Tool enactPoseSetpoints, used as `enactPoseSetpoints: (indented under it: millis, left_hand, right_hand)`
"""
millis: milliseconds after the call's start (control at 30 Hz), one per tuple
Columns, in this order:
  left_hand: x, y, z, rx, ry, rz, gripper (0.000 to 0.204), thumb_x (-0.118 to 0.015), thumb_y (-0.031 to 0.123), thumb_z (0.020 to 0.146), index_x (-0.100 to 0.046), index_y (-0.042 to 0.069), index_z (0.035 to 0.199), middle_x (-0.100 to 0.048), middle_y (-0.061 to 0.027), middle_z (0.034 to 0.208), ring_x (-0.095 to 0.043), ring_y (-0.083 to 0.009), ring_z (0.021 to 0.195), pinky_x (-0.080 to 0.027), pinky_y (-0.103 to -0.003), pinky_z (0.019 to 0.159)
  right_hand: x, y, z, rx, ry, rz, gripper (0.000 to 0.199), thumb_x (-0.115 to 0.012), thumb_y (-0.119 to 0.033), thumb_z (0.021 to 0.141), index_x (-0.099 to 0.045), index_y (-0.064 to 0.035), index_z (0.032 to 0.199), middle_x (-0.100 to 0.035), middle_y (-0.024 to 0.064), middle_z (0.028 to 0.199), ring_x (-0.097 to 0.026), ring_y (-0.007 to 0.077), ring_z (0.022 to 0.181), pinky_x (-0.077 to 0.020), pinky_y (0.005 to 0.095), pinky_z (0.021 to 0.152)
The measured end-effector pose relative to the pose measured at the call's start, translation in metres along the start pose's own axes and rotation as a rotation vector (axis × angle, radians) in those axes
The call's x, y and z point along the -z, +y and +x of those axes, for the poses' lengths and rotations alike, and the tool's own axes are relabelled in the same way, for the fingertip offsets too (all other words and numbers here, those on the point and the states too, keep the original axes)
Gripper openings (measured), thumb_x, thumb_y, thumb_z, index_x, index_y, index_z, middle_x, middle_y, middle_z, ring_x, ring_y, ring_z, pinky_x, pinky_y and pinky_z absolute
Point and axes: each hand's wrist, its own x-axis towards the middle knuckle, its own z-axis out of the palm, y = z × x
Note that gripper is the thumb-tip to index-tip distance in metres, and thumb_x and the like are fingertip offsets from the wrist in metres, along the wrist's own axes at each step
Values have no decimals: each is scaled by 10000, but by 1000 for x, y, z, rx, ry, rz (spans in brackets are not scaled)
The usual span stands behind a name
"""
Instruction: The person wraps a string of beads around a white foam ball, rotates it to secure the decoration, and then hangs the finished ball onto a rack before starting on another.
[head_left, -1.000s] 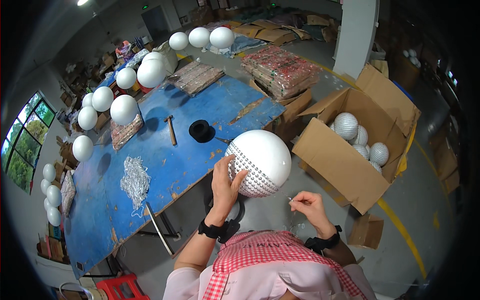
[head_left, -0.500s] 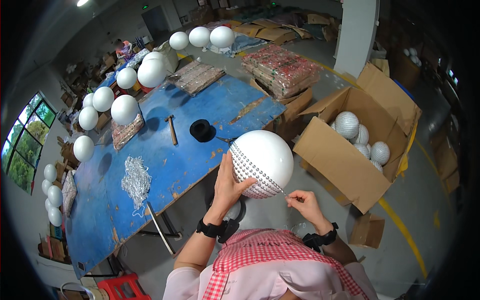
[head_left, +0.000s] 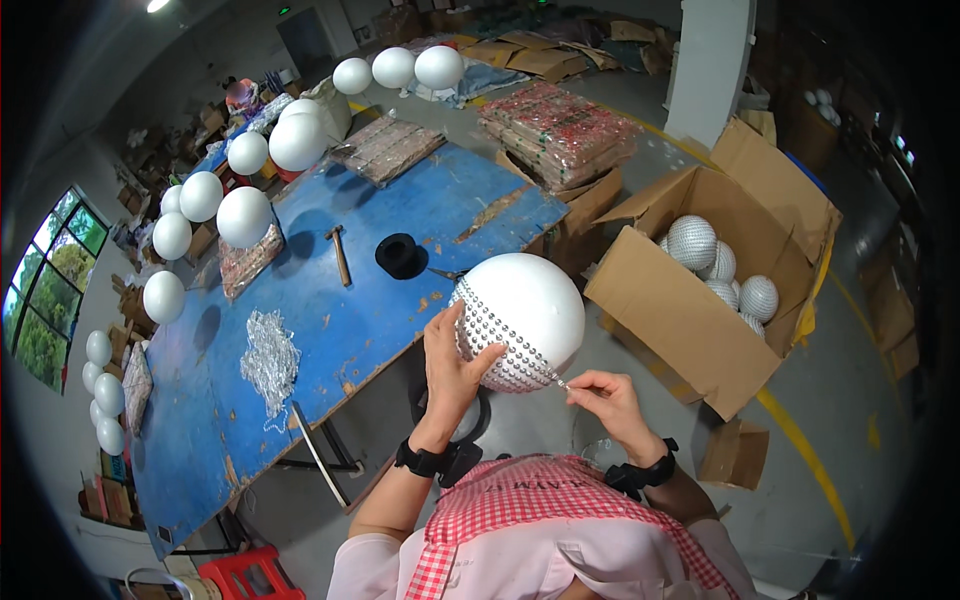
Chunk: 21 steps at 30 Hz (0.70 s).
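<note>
In front of me is a large white ball (head_left: 545, 300), its lower left side wrapped in rows of a silver bead strand (head_left: 500, 348). My left hand (head_left: 450, 370) grips the ball's left side, fingers along the edge and thumb across the beads. At the lower right of the ball, my right hand (head_left: 608, 402) pinches the strand's end between thumb and fingertips, drawn taut off the surface. Beyond the ball, small scissors or pliers (head_left: 447, 273), partly hidden, lie beside a black cup-shaped item (head_left: 401, 256) on the blue table (head_left: 380, 330).
A pile of silver bead strands (head_left: 268, 360) and a hammer (head_left: 340, 257) lie on the table. Several white balls (head_left: 244, 217) stand along its far left side. To the right, an open cardboard box (head_left: 680, 320) holds bead-covered balls (head_left: 691, 243). A red stool (head_left: 245, 575) is low left.
My right hand has moved slightly up and left, closer to the ball, with the strand's end. My left hand stays on the ball, and the whole view has shifted slightly.
</note>
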Motion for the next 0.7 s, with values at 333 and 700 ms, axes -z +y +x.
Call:
enactPoseSetpoints:
  millis: [333,700]
  left_hand:
    - [5,-1,2,119,64,-120,638,-772,329,777,-523,-12,1255,-523,-177,1175,-493,-318,1101,-400,-397,958]
    - [11,-12,6,176,-205,-217,1087,-819,437,677,-223,-24,1460,-296,-318,1455,-308,-396,1374,-297,-404,1103]
  right_hand:
    - [-7,11,8,75,151,-779,154,-657,-155,848,-669,-8,888,-675,71,778,-611,111,721,-472,282,692]
    - [0,22,6,106,-38,-293,187,-615,-167,875,-649,16,891,-666,82,740,-602,114,665,-468,281,644]
